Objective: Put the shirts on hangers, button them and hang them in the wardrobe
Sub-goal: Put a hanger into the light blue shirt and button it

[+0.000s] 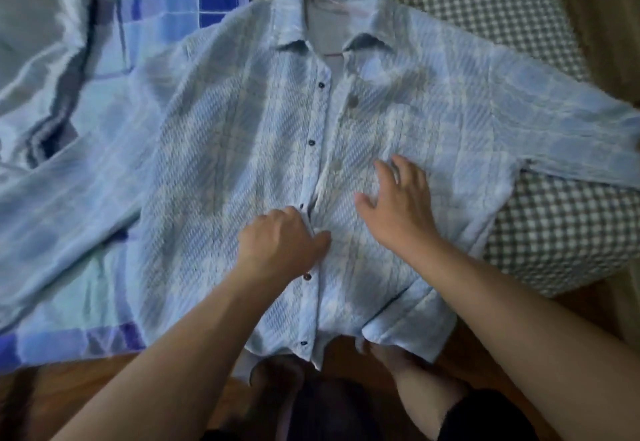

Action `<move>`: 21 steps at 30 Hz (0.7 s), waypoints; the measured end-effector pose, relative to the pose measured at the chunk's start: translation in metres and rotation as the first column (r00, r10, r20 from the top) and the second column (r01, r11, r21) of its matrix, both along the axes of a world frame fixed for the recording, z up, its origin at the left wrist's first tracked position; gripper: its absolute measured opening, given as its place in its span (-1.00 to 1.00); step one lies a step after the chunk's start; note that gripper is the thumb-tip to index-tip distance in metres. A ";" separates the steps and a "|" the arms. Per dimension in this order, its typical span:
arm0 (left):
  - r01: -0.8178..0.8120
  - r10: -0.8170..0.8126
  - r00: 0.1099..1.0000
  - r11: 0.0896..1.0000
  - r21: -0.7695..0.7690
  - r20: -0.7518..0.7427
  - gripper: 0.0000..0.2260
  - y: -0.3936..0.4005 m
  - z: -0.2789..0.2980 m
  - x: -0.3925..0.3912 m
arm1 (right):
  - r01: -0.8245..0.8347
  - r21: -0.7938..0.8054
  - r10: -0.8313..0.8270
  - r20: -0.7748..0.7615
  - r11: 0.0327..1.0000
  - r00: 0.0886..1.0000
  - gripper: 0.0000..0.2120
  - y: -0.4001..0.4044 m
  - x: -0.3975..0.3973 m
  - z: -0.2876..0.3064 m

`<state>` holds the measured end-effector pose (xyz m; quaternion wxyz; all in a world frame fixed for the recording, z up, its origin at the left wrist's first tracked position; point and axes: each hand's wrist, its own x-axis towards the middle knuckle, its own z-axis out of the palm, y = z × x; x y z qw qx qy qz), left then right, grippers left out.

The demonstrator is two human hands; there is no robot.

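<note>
A light blue checked shirt (433, 101) lies front up on the bed, sleeves spread to both sides. A thin pink hanger (332, 7) shows inside its collar. Dark buttons run down the left placket; the front is parted. My left hand (280, 243) has its fingers curled on the left placket edge near a middle button (300, 205). My right hand (398, 201) lies with spread fingers on the right front panel, pressing the fabric flat.
A blue and white patchwork bedsheet (166, 0) lies to the left under the shirt. A grey-white checked cushion or mattress cover (554, 232) is at the right. Wooden floor (69, 381) and my legs show at the bottom edge.
</note>
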<state>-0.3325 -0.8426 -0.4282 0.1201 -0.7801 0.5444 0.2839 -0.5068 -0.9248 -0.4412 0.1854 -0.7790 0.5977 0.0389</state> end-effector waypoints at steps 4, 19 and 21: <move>0.174 -0.174 0.985 0.985 -0.024 -0.018 -0.57 -0.011 -0.007 0.016 | 0.018 -0.107 -0.012 0.056 0.994 0.998 -0.25 -0.010 0.052 -0.019; 0.025 -0.002 0.998 0.939 -0.343 0.068 -0.55 0.069 -0.043 -0.025 | 0.210 -0.054 -0.206 0.077 0.976 0.976 -0.28 0.053 0.066 -0.037; 0.062 0.053 0.973 0.879 -0.474 0.227 -0.59 0.109 -0.047 -0.052 | 0.191 -0.089 -0.183 0.091 0.977 0.979 -0.30 0.082 0.060 -0.031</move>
